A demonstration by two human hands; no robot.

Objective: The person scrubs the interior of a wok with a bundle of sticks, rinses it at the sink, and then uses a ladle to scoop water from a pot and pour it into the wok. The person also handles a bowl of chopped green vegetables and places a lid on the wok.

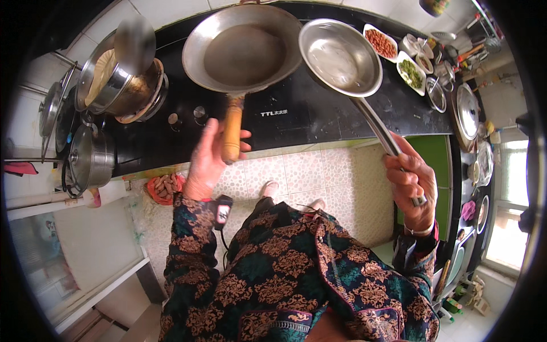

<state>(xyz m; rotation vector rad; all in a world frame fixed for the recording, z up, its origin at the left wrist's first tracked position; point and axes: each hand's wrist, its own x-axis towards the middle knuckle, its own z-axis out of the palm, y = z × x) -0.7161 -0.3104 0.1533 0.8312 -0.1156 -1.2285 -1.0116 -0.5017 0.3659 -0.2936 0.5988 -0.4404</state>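
Note:
A grey metal wok sits on the black stove in front of me, its wooden handle pointing toward me. Beneath that handle is my left hand, open, with the thumb apart on one side and fingertips showing on the other. My right hand is closed around the long metal handle of a large stainless ladle. The ladle's bowl is held just right of the wok, its rim close to the wok's edge. Its inside is shiny and seems to hold clear liquid.
At left stand a steel pot and a lidded pot. Dishes of red-brown pieces and chopped greens sit back right, near small bowls and a round metal lid. A red bag lies below the counter.

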